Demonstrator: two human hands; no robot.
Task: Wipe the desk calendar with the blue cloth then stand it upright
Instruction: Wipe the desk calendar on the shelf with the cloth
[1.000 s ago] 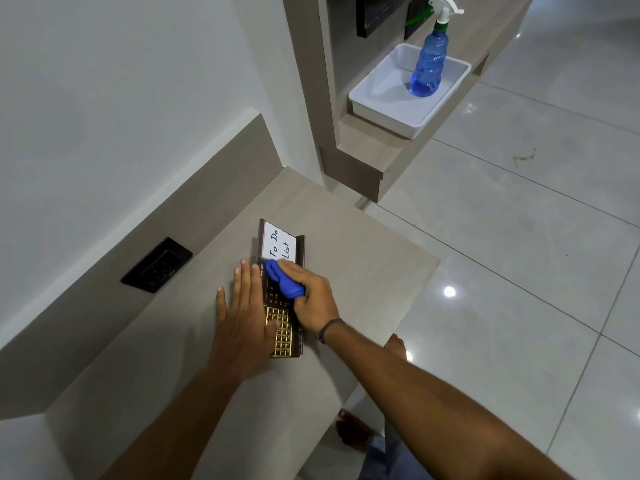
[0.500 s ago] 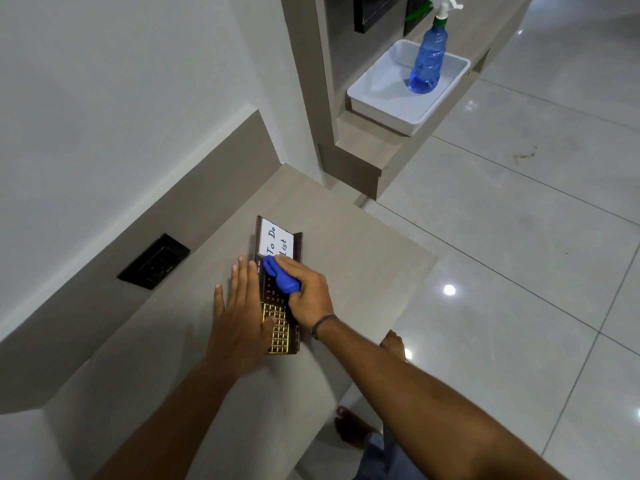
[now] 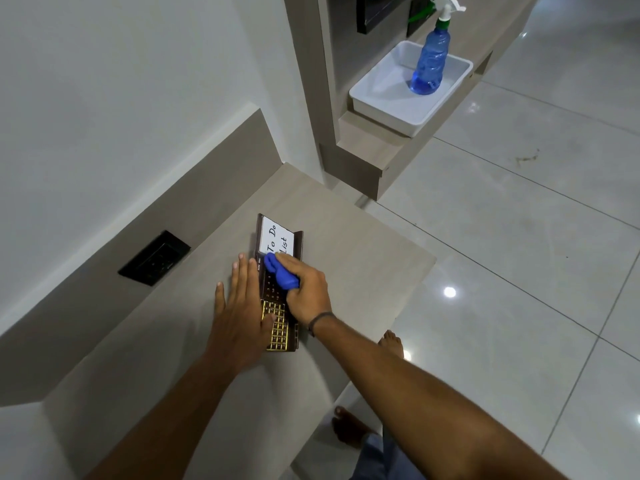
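Observation:
The dark brown desk calendar (image 3: pixel 279 326) lies flat on the wooden desk (image 3: pixel 363 271), with gold grid cells at its near end and a white "To Do List" card at its far end. My right hand (image 3: pixel 306 294) presses the bunched blue cloth (image 3: pixel 280 275) onto the calendar's middle, just below the card. My left hand (image 3: pixel 242 306) lies flat with fingers spread along the calendar's left edge, thumb over the gold grid, holding it down.
A black socket plate (image 3: pixel 154 258) sits in the back panel to the left. On a shelf ahead, a white tray (image 3: pixel 381 102) holds a blue spray bottle (image 3: pixel 431 57). The desk's right edge drops to a glossy tiled floor (image 3: pixel 519 254); bare feet show below.
The right hand with the blue cloth has shifted slightly up the calendar toward the white card. The left hand stays pressed at the calendar's left edge.

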